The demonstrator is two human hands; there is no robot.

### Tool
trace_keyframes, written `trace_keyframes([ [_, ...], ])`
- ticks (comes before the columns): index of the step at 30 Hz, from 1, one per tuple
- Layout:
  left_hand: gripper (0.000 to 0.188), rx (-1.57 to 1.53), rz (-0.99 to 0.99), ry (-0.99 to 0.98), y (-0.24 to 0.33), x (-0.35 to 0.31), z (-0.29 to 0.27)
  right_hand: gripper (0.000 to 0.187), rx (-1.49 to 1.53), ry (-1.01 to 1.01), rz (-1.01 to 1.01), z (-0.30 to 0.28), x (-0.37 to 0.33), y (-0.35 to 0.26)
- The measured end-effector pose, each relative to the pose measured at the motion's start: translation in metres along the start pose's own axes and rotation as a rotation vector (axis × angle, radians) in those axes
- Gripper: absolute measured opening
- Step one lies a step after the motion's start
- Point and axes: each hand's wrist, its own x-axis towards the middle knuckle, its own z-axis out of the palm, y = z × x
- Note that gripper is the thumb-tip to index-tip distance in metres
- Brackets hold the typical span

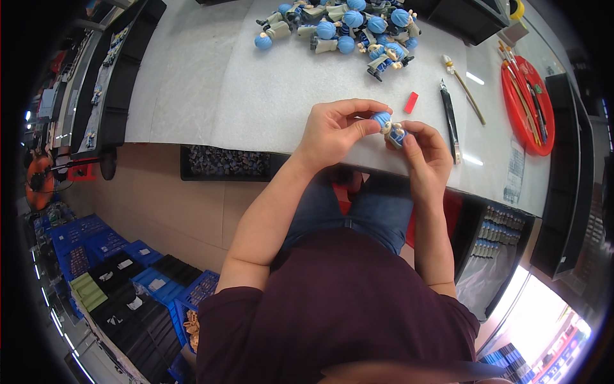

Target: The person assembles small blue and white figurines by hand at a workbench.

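A small blue-haired figurine (396, 136) is held between my two hands, over the near edge of the white-covered table (192, 96). My left hand (339, 130) pinches its blue head between thumb and fingers. Lower on the figurine, my right hand (427, 152) grips the body, thumb in front. Part of the figurine is hidden behind my fingers. Just beyond my hands lies a small red block (411, 102). To the right are a black-handled craft knife (449, 121) and a thin wooden stick with a pale tip (470, 95).
Several similar figurines (352, 19) are heaped at the table's far side. A red oval tray (548, 128) with paintbrushes stands at the right. Below the table edge sits a black tray (185, 168) of small parts. Stacked crates (83, 233) fill the lower left.
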Motion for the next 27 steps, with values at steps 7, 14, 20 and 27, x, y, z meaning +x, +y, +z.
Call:
trace_keyframes([
  [7,0.023,-0.024,-0.041,0.025,-0.002,-0.002,-0.004,0.021,0.038,0.015,0.025,0.005,0.000,0.003],
  [14,0.022,-0.061,0.030,0.066,-0.003,0.002,-0.006,0.023,-0.040,0.036,-0.106,0.011,0.002,0.007],
  [20,0.017,-0.013,-0.082,0.113,0.000,0.005,0.010,0.031,-0.640,0.200,-0.536,0.004,-0.006,0.002],
  [27,0.029,0.234,0.095,0.073,-0.017,-0.009,0.000,0.032,-0.637,0.465,-0.741,-0.070,-0.035,-0.027],
])
